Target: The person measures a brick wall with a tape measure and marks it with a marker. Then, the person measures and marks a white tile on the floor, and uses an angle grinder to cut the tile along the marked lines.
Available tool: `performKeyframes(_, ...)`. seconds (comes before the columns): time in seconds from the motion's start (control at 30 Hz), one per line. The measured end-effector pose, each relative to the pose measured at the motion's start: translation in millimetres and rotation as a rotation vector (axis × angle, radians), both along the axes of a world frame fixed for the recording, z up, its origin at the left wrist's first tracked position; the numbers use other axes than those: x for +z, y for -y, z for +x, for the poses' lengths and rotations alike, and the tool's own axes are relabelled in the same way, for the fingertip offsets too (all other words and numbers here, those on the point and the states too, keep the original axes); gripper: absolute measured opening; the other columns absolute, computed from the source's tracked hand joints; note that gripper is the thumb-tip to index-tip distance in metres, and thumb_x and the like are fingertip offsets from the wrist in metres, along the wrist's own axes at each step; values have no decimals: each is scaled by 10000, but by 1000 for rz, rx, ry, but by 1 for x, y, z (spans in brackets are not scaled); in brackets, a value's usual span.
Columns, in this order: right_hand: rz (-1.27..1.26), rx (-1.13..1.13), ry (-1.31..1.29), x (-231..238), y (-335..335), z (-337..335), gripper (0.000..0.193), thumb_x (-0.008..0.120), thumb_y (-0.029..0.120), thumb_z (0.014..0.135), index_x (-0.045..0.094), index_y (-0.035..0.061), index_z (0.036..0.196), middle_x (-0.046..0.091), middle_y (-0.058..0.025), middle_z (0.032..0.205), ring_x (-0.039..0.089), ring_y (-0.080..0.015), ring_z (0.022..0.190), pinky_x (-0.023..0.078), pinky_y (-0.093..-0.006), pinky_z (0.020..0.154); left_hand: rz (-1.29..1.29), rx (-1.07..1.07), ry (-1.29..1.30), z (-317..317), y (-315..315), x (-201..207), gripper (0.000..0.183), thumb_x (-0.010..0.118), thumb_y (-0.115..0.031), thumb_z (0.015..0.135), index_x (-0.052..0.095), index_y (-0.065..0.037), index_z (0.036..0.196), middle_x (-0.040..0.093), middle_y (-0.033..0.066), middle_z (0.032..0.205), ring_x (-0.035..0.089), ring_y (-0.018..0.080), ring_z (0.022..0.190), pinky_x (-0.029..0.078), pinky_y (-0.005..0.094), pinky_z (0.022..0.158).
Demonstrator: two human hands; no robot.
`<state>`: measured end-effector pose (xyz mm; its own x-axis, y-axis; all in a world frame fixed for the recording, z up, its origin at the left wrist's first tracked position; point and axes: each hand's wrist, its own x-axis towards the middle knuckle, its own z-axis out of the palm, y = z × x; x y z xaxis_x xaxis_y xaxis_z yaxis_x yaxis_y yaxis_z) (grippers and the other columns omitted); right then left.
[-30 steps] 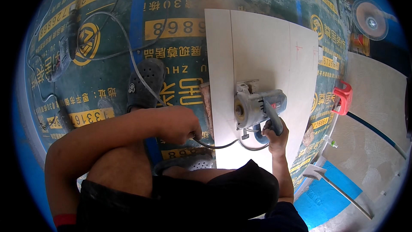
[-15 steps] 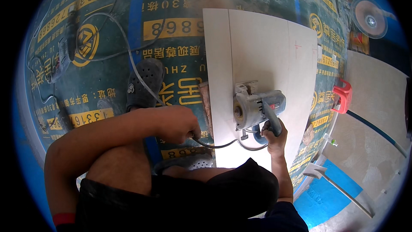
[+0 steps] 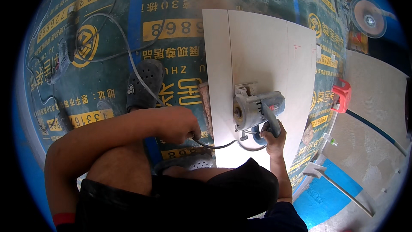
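My right hand is wrapped round the rear handle of a dusty handheld tile cutter. The cutter rests on a large pale tile, its base plate along a dark straight line that runs up the tile. My left hand is closed on the cutter's power cord, left of the tile's edge. From that fist the dark cord loops right to the tool's rear. Red pencil marks show on the tile's far right part. The blade's lower part is hidden beneath the base.
Green printed floor sheeting lies under the tile. A grey cable and another dusty power tool lie at left. At right are a red plastic handle, a round disc and a long-handled scraper. My clog stands beside the tile.
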<state>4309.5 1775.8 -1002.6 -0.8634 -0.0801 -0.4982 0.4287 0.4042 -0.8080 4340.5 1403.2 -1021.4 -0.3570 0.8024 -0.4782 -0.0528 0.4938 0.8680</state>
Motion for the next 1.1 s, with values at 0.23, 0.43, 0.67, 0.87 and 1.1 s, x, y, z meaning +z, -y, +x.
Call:
performKeyframes(0.23,-25,-27,-2,2,1,1,196,589,-8,696,603,-30,890,586,-48,737,563,-117,651,464,-251,627,-20,-27,-2,-3,6,12,302,589,-70,942,733,-96,1206,733,118,1085,682,312,1007,518,413,888)
performKeyframes(0.43,-38,-78,-46,28,-26,2,548,614,25,638,652,-95,1172,534,-37,712,551,-134,587,476,-253,567,18,-20,-6,-7,8,18,303,585,-93,949,734,-111,1212,737,134,1104,684,326,997,518,409,888)
performKeyframes(0.67,-177,-334,-124,95,2,-43,458,546,13,626,624,-104,1062,546,-70,732,560,-168,575,502,-255,570,78,-7,28,-10,6,3,295,621,-111,926,748,-109,1193,742,150,1102,687,337,986,516,404,876)
performKeyframes(0.87,-601,-661,58,122,-30,-95,325,538,18,725,539,59,1048,503,-6,809,496,-131,636,497,-318,637,76,52,102,-37,9,-17,273,638,-119,919,758,-124,1165,744,147,1086,682,333,1031,515,408,900)
performKeyframes(1.1,-825,-975,141,215,-62,-69,340,534,49,738,559,28,1076,553,-35,848,583,-184,743,550,-388,760,-134,938,18,-31,89,-3,213,688,-143,886,765,-54,1064,755,148,1007,715,300,943,542,373,836)
